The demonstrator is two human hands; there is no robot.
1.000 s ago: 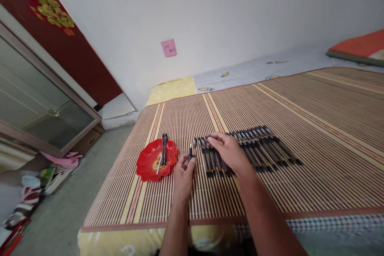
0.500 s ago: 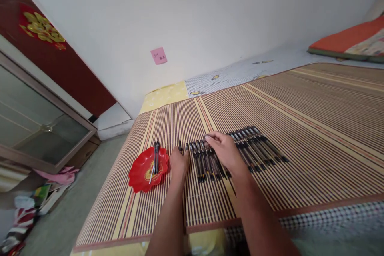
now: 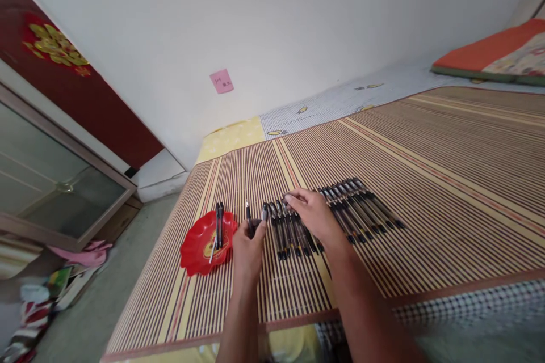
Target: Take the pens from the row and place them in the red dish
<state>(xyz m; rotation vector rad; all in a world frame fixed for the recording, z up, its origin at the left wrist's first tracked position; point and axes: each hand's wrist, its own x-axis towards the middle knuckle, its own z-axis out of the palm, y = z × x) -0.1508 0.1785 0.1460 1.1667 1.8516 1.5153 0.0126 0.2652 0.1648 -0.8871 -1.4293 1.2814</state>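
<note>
The left hand [image 3: 248,241] grips a black pen [image 3: 248,214] between thumb and fingers, its pale tip pointing toward the far side. A dark, glossy pen end [image 3: 264,212] shows right beside the thumb; whether the hand touches it cannot be told. The right hand [image 3: 314,212] reaches over the middle of a row of dark pens, thumb and forefinger drawn narrow near their far ends; whether it pinches one cannot be made out.

The row lies side by side on a striped mat [image 3: 293,292], with a left group [image 3: 286,231] showing between the two hands and a right group [image 3: 363,210] fanning out slanted beyond the right wrist. To the left of the left hand, just beside it, sits a scalloped red dish [image 3: 189,245]. Two more dark pens [image 3: 219,224] lean across its far rim, next to a thin white stick [image 3: 212,251].

At the far edge of the mat runs patterned bedding [image 3: 234,135], and an orange cushion [image 3: 472,55] rests at far right. A pink note [image 3: 222,81] is stuck on the white wall [image 3: 319,17].
</note>
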